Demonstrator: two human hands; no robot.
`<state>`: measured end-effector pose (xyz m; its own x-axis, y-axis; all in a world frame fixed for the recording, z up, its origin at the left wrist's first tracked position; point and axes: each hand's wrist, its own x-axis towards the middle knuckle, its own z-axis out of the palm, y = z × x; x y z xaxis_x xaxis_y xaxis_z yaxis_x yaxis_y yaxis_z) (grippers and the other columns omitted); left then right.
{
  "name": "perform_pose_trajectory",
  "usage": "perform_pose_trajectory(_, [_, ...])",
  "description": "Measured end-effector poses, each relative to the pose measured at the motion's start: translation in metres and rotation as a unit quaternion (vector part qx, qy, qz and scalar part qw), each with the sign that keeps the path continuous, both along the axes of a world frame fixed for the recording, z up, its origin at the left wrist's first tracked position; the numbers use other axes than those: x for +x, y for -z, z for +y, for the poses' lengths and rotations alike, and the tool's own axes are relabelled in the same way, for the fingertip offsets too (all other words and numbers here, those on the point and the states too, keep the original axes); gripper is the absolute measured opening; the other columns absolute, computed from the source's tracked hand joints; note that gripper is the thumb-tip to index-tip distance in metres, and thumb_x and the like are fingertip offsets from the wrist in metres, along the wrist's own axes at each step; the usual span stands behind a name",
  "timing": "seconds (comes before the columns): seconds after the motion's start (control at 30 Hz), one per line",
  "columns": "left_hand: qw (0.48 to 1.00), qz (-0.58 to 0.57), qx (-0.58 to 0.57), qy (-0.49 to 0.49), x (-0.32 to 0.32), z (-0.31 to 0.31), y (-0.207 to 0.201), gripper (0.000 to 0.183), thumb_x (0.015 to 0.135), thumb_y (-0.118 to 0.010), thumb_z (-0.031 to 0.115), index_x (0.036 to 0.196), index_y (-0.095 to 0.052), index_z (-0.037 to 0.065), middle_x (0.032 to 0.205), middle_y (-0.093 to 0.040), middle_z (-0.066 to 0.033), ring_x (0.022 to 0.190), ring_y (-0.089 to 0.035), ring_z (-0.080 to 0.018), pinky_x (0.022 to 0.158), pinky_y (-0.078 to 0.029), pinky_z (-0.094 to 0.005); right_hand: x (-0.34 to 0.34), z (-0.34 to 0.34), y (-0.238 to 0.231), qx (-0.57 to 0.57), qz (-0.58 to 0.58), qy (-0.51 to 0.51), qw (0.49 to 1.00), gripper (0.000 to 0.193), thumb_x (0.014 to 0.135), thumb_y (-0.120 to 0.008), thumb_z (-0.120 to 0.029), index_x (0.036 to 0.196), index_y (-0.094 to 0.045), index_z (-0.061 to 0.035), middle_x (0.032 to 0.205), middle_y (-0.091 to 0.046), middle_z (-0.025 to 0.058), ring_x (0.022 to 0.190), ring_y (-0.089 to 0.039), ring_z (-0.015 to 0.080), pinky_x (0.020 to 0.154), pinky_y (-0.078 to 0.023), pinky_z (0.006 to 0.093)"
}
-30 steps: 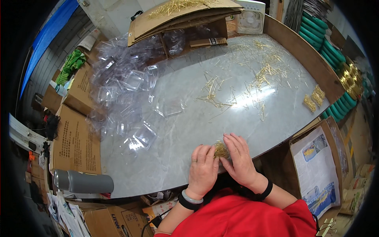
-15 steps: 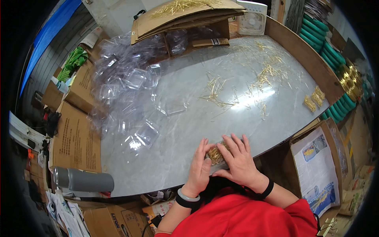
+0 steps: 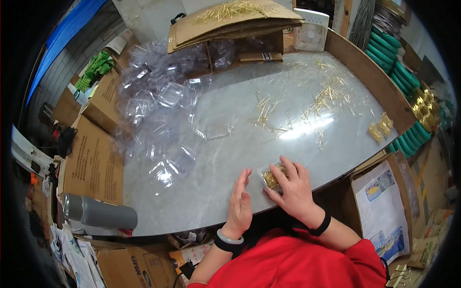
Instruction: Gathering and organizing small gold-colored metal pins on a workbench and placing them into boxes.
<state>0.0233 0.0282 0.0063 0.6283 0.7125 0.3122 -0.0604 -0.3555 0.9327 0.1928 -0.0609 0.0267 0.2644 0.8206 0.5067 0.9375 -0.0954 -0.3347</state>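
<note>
Close to the table's front edge is a small clear plastic box (image 3: 271, 180) filled with thin gold wire pieces. My right hand (image 3: 295, 193) lies over it, fingers along its far side and thumb on the near side; part of the box is hidden under them. Left of the box, and apart from it, my left hand (image 3: 238, 205) stands on edge with its fingers straight and nothing in it. Loose gold wire pieces (image 3: 329, 96) are strewn over the far right of the grey table (image 3: 225, 168). Two small gold bundles (image 3: 381, 127) lie at its right edge.
A heap of clear plastic boxes (image 3: 168, 96) covers the table's left side. A grey bottle (image 3: 103, 213) lies at the front left corner. Stacked cardboard (image 3: 240, 29) and a white fan (image 3: 311, 30) stand at the back. A wooden board (image 3: 370, 77) borders the right side.
The box has moved slightly right and away from me with my right hand. My left hand has come off it, leaving a gap. The whole view has shifted a little.
</note>
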Motion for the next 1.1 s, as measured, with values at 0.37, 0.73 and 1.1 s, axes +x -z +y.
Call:
perform_pose_trajectory(0.37, [0.967,0.142,0.201,-0.061,0.022,-0.005,-0.009,0.076,0.089,-0.078,0.026,0.152,-0.042,0.000,0.155,-0.044,-0.0235,0.145,-0.041,-0.0406,0.118,-0.036,-0.0448,0.010,-0.009,-0.002,-0.092,0.033,-0.039,0.994,0.076,0.080,-0.079,-0.031,0.146,-0.049,-0.0066,0.157,-0.039,0.0182,0.140,-0.035,0.0447,0.115,-0.034,0.0529])
perform_pose_trajectory(0.73, [0.948,0.200,0.243,-0.055,0.043,-0.007,-0.014,0.061,0.093,-0.072,0.028,0.146,-0.052,0.005,0.151,-0.050,-0.0204,0.143,-0.044,-0.0396,0.120,-0.029,-0.0545,0.057,-0.011,-0.004,-0.091,0.233,-0.185,0.950,0.080,0.077,-0.081,-0.013,0.148,-0.045,-0.0041,0.154,-0.043,0.0159,0.141,-0.039,0.0381,0.117,-0.035,0.0463])
perform_pose_trajectory(1.1, [0.914,0.249,0.317,-0.045,0.044,-0.011,-0.010,0.049,0.101,-0.054,0.017,0.145,-0.049,-0.004,0.154,-0.045,-0.0237,0.142,-0.044,-0.0392,0.120,-0.031,-0.0531,0.019,-0.019,0.006,-0.081,-0.023,-0.064,0.994,0.082,0.079,-0.082,-0.033,0.149,-0.046,-0.0097,0.160,-0.036,0.0161,0.144,-0.032,0.0468,0.117,-0.028,0.0625])
